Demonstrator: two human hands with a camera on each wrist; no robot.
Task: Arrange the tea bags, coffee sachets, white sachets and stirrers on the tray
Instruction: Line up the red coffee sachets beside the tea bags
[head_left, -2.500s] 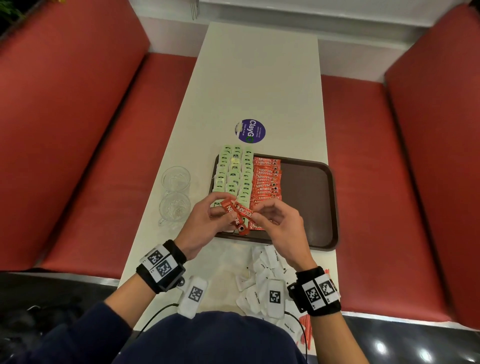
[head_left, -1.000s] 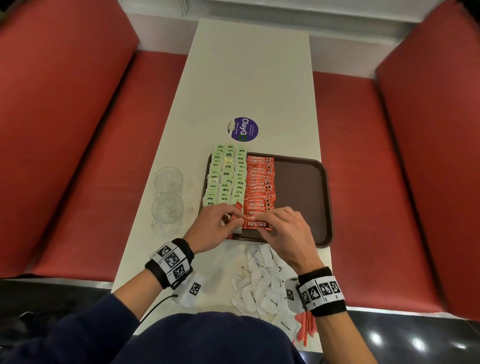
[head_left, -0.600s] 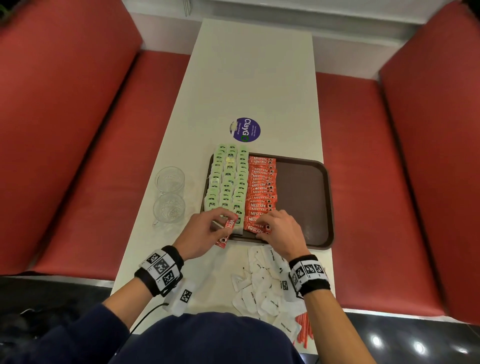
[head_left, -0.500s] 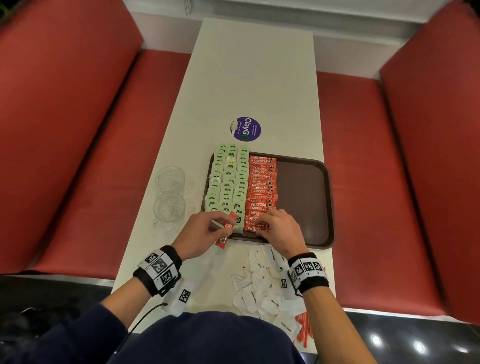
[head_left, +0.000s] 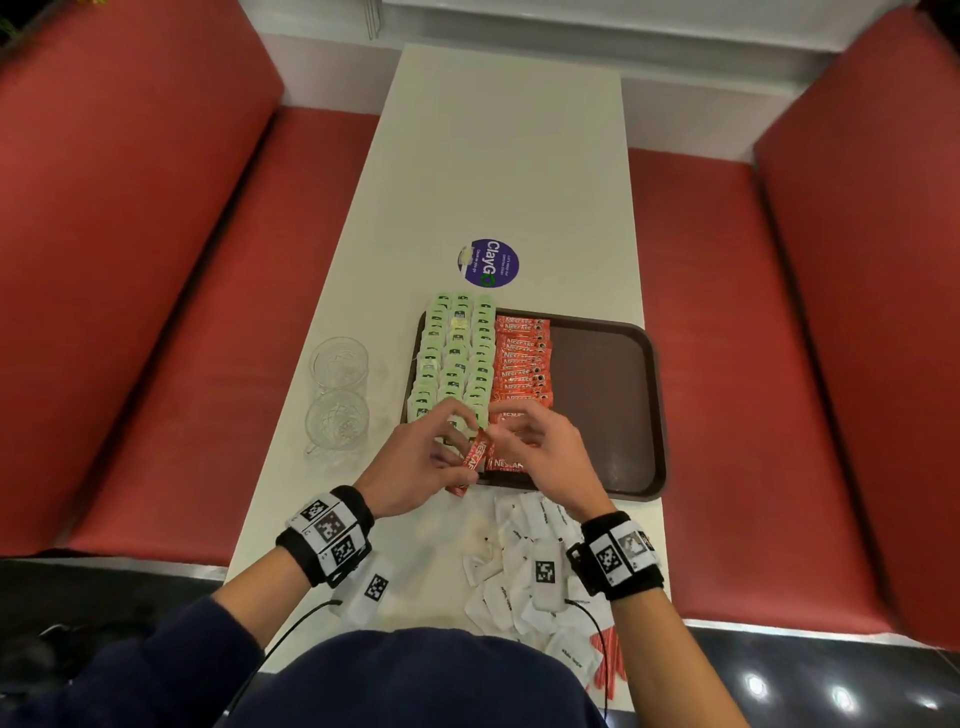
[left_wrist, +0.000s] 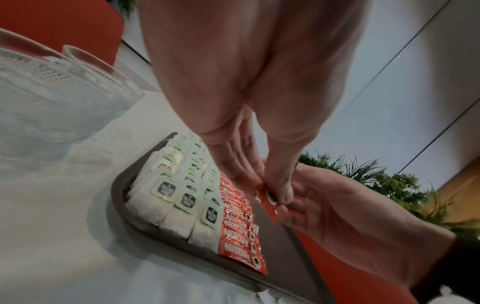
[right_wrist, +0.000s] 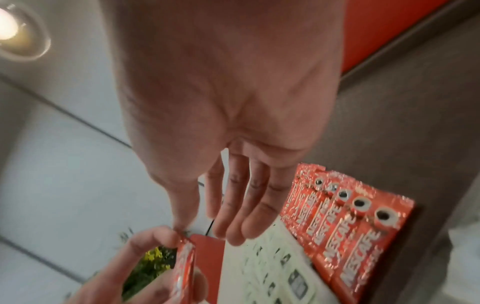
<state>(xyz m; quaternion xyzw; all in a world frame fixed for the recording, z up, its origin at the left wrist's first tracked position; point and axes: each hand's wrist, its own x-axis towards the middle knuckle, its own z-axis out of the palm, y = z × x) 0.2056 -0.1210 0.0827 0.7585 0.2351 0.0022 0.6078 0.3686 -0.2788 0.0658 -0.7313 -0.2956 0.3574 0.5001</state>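
Note:
A brown tray holds three columns of green tea bags and one column of red coffee sachets; its right half is bare. My left hand pinches one red coffee sachet upright over the tray's near left corner. In the left wrist view thumb and fingers pinch that sachet. My right hand is beside it with relaxed fingers; its thumb tip touches the sachet's top end. White sachets lie heaped on the table near me. Red stirrers sit at the near right edge.
Two clear glasses stand left of the tray. A round purple sticker lies beyond it on the white table. Red benches run along both sides.
My right hand has left the sachet it laid at the near end of the red column and risen to meet my left hand, which has lifted its sachet slightly.

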